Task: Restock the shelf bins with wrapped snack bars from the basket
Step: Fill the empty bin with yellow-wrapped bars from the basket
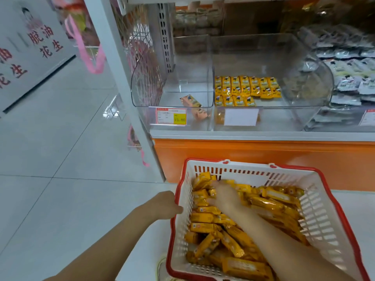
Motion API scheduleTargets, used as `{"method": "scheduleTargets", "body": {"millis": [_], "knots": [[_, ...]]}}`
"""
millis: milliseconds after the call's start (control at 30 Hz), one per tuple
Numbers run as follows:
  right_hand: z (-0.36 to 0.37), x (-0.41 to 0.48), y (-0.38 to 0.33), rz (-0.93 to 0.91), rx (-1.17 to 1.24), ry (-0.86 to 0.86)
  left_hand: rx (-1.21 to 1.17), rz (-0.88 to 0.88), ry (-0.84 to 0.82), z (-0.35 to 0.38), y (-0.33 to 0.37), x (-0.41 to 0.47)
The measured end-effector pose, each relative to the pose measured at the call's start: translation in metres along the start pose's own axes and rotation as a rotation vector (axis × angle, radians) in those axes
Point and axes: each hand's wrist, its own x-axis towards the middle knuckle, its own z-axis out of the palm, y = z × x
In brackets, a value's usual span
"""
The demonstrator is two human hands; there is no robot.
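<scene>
The left hand [164,205] grips the left rim of the basket [322,216], steadying it below the shelf. The right hand [223,194] lies over the heap of yellow snack bars [205,218] inside, its fingers [217,186] bent down among them; blur hides whether they already pinch one. Best to gather a few bars lying the same way, lift them clear of the rim, then lay them in the middle bin [272,63] beside the matching shelved bars [245,88], not in the left bin [172,82] holding one orange bar [191,101].
</scene>
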Motion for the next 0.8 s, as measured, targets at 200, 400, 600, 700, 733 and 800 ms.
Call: {"method": "scheduleTargets", "body": {"millis": [200, 400, 600, 700, 733, 800], "knots": [[0.049, 0.020, -0.020, -0.115, -0.221, -0.109, 0.046, 0.031, -0.085, -0.004, 0.004, 0.003], [0.057, 0.025, -0.025, -0.135, -0.390, -0.096, 0.108, 0.073, -0.097, -0.011, 0.006, 0.002], [0.044, 0.016, -0.023, -0.172, -0.391, -0.077, 0.183, 0.085, -0.121, -0.015, 0.010, 0.003], [0.036, 0.006, -0.012, -0.118, -0.222, -0.036, 0.188, 0.068, -0.108, -0.014, 0.011, 0.005], [0.031, 0.001, -0.007, -0.085, -0.083, -0.011, 0.183, 0.064, -0.103, -0.014, 0.011, 0.006], [0.015, -0.011, 0.003, -0.012, 0.254, 0.034, 0.178, 0.060, -0.090, -0.016, 0.012, 0.007]]}}
